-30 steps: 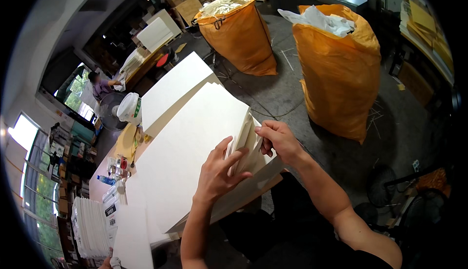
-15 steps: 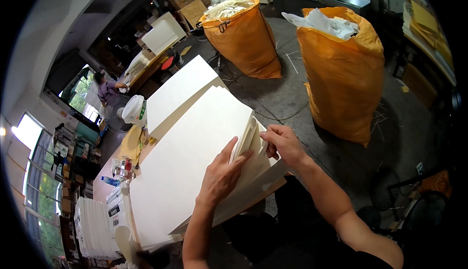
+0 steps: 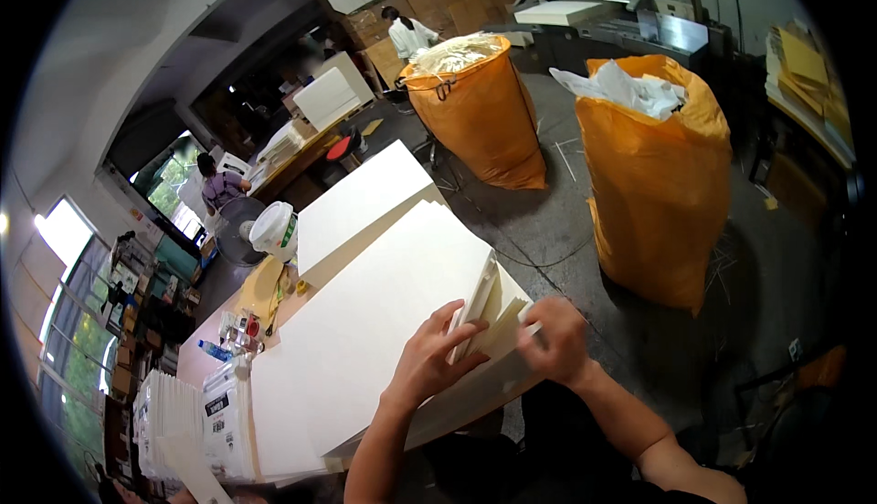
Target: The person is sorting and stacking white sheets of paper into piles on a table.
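A thick stack of large white paper sheets [image 3: 384,303] lies on the table in front of me. At its near right corner my left hand [image 3: 437,350] grips a lifted bunch of sheets [image 3: 477,301], thumb and fingers around its edge. The bunch is bent up, and the layers below fan apart. Just right of that corner is my right hand [image 3: 555,344], blurred, its fingers curled. A small white slip [image 3: 530,328] shows at its fingertips; its exact kind is too smeared to tell.
Another white stack [image 3: 365,207] lies beyond. On the table's left are a white bucket [image 3: 274,233], a blue-capped bottle [image 3: 215,350] and wrapped paper bundles [image 3: 228,422]. Two orange sacks [image 3: 653,193] of paper scraps stand on the floor. Two people work farther back, near a cutting machine [image 3: 594,1].
My right hand has drawn away from the sheet corner, and a white slip now shows at its fingers. My left hand stays on the bunch. The view has tilted up.
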Tool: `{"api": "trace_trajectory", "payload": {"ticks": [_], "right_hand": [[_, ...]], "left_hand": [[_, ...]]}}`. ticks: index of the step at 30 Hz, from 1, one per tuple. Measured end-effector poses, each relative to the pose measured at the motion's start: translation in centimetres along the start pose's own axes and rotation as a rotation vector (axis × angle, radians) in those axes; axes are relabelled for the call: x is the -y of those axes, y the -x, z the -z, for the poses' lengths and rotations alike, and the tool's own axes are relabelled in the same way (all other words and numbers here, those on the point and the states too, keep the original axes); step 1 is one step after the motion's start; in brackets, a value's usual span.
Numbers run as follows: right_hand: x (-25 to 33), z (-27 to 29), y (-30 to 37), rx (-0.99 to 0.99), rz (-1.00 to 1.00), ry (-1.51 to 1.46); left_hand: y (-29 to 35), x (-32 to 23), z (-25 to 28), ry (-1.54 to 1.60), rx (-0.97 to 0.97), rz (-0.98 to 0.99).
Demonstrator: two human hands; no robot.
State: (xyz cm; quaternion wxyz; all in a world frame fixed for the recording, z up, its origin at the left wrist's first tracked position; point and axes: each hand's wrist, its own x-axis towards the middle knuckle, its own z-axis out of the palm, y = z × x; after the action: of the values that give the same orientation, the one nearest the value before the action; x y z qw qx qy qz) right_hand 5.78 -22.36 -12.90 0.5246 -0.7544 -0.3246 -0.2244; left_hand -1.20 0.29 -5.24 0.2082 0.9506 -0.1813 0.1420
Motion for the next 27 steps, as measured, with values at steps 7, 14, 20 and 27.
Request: {"api": "trace_trajectory", "payload": {"ticks": [7, 14, 20, 27], "right_hand": [[-1.4, 0.4, -1.0, 0.816, 0.049, 0.04], [-1.4, -0.5, 0.0, 0.573, 0.057, -0.04], [-3.4, 2.2, 0.6, 0.232, -0.242, -0.283], [-1.2, 4.1, -3.3, 0.497, -0.355, 0.202]], "left_hand": [[0.0, -0.4, -2.7, -0.325, 0.075, -0.159], [0.1, 0.1, -4.0, -0.238, -0.038, 0.02], [-0.2, 0.4, -4.4, -0.317, -0.077, 0.001], [-1.3, -0.3, -2.6, -0.238, 0.038, 0.055]]}}
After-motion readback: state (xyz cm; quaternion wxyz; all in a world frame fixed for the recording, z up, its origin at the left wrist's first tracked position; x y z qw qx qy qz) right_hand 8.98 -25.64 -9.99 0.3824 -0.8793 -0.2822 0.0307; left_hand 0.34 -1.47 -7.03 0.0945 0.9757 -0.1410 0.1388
